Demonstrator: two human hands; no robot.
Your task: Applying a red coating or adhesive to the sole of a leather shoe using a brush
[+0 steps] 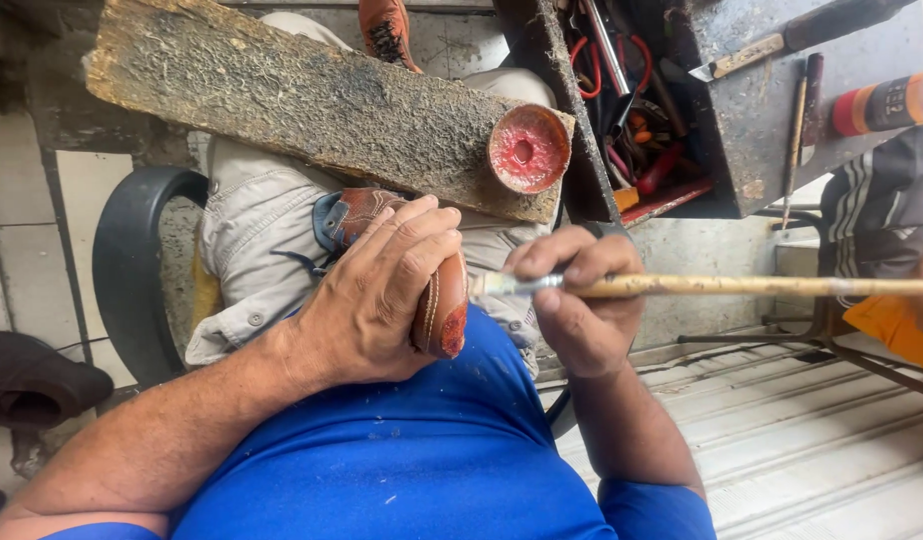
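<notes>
Clamping my left hand (pixel 382 295) on a brown leather shoe (pixel 437 305), my right hand (pixel 572 300) pinches a long-handled brush (pixel 722 286) at its toe.

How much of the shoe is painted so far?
The rounded end of the brown leather shoe already looks red and glossy. The left hand grips that shoe on the lap, while the right hand holds a long wooden-handled brush with its tip at the shoe. The small round dish of red colour sits on the rough wooden board. The hand hides most of the shoe, so what is left is unclear.
</notes>
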